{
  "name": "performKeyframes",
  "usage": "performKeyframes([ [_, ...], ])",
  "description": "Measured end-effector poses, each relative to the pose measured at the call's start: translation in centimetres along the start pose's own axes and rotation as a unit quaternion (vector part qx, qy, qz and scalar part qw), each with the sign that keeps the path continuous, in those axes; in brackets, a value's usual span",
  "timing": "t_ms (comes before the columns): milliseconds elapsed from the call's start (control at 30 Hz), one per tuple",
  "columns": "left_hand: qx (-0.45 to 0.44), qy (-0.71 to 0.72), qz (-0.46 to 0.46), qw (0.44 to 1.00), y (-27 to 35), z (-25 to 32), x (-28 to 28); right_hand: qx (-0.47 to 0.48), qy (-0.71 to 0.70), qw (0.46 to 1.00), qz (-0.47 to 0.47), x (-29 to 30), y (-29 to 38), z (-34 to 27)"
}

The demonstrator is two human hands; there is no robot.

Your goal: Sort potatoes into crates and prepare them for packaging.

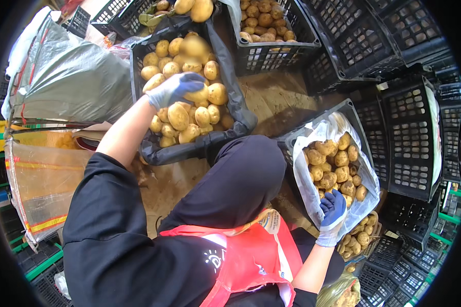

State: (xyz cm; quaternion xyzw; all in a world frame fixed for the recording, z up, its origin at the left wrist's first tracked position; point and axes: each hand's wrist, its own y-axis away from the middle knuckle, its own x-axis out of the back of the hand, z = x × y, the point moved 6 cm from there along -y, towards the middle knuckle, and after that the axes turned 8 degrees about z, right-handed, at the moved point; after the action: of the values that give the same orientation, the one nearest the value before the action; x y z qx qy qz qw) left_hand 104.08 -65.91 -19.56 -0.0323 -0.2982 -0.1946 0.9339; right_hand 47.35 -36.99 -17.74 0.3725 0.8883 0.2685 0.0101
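Note:
My left hand, in a blue-and-white work glove, is over a black crate of clean yellow potatoes. Its fingers curl over one potato at the top of the heap. Farther back in that crate, a potato looks strongly blurred. A dark cloth liner hangs over the crate's rim. My right hand, gloved the same way, hovers at the near edge of a second crate lined with white plastic. Its fingers are bent and apart, beside earth-stained potatoes; I see nothing in it.
Another black crate of potatoes stands at the back. Stacked black crates line the right side. A basket of potatoes sits beyond my right wrist. On the left stands a bulky grey plastic-covered load. My bent knee lies between both crates.

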Motion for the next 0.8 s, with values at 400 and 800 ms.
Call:
performKeyframes([
  [400, 0.095, -0.373, 0.040, 0.922, 9.1, 0.3, -4.6, 0.033, 0.007, 0.999, -0.020, 0.7, 1.3, -0.5],
  [800, 0.021, -0.312, 0.019, 0.950, 16.7, -1.9, -3.6, 0.053, -0.013, 0.998, -0.019, 3.1, 2.6, 0.1],
])
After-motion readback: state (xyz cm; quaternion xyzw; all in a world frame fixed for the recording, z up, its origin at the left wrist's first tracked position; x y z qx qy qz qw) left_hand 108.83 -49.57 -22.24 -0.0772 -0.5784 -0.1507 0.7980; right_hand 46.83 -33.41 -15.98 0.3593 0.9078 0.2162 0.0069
